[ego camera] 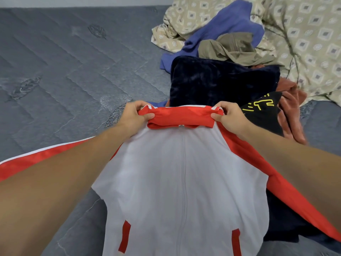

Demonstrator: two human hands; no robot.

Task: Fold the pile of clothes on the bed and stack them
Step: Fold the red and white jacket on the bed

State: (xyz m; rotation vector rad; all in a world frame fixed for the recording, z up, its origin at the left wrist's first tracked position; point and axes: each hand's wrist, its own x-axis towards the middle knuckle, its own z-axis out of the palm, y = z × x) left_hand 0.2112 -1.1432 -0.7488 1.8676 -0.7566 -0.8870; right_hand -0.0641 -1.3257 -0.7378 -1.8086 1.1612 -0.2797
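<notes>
Both hands, left hand (132,115) and right hand (227,115), pinch the red collar of a white zip-front track jacket with red sleeves (177,182); just beyond them lies a dark navy velvety garment (221,80).

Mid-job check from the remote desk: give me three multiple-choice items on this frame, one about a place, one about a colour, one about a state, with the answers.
1. Where does the pile of clothes lie relative to the jacket?
A. beyond it, to the right
B. on the floor
C. left of it

2. What colour is the jacket's collar?
A. blue
B. red
C. green

3. How is the jacket held?
A. left hand only
B. lying untouched
C. both hands pinch the collar

Answers: 1 A, the pile sits past the collar on the mattress. 2 B, the collar band is red. 3 C, the left hand and right hand each grip one collar end.
</notes>
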